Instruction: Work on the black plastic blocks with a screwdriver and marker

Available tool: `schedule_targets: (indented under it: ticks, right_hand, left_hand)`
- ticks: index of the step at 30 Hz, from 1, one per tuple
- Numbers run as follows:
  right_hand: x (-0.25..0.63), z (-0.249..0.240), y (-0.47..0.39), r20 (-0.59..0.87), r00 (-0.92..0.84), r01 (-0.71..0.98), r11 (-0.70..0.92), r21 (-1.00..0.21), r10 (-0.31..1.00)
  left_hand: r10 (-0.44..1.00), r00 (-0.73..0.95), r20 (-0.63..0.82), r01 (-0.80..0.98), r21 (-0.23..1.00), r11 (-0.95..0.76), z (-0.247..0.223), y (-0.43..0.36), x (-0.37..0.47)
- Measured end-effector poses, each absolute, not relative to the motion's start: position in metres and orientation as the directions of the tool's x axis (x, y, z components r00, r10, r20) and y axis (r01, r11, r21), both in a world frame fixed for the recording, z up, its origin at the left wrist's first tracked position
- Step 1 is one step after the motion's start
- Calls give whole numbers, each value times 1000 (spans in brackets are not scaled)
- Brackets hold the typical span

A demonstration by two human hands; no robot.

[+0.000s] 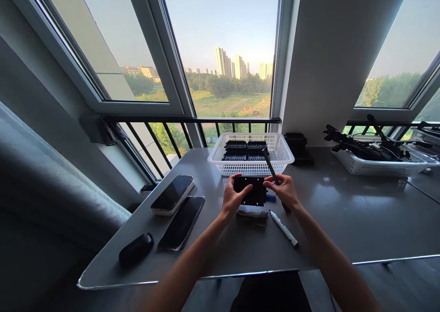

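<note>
Between 2 hands: black plate.

Small workroom by window; parts baskets on table.

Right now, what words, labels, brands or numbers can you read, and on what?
None legible.
White marker: any print on the barrel is too small to read.
Black plate: pale spots, no readable text.
Blue item: partly hidden, nothing readable.
Basket: no text seen.
</note>
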State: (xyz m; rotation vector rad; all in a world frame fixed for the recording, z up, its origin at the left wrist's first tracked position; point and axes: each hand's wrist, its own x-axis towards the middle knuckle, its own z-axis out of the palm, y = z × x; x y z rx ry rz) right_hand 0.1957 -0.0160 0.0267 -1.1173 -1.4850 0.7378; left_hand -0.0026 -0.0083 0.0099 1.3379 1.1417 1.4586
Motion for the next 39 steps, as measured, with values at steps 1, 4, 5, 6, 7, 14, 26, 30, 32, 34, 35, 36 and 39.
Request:
schedule_targets:
  ticks: [1,4,5,6,7,14,26,30,32,34,35,36,39]
  right_hand:
    - [195,26,-16,389,17,250,373,-893,921]
    - [194,25,-16,399,1,235,388,-891,917]
    - [194,25,-16,396,-3,234,386,-892,918]
    - [194,25,-16,390,-6,239,380,-894,921]
    - [194,26,-16,380,-5,252,369,-894,925]
    - [188,22,-17,299,-79,269,310,-912,951]
    - [189,28,-17,362,121,182,338,-924,924]
    - [185,30,-21,391,67,180,374,-910,918]
    - [185,29,-21,398,64,180,381,-907,915]
    - [185,29,-21,402,86,210,378,-902,912]
    - [186,28,-20,401,103,221,372,-902,910]
    - [186,28,-20,395,120,221,363,-905,911]
    - [186,26,-18,367,143,195,337,-921,919]
  left_hand:
    - [967,-85,240,11,971,-240,10,-7,-3]
    - [972,-79,223,-14,974,-225,9,-5,-4]
    - [973,-80,217,-45,974,-221,8,-4,-4]
    - [975,-83,206,-93,973,-213,7,-2,-3]
    - [979,-86,186,-154,968,-198,5,-1,-3]
    - [987,-157,-32,-490,870,-49,-9,14,-5]
    - [986,154,59,-266,964,-17,14,-8,0]
    - [967,217,131,-138,985,-102,18,-13,3]
    - [967,189,170,-114,982,-150,18,-13,3]
    - [971,126,202,-104,976,-190,17,-12,3]
    - [972,76,220,-93,973,-213,17,-11,2]
    - [970,19,243,-74,968,-241,16,-11,1]
    - [944,-120,308,5,951,-310,17,-9,-2]
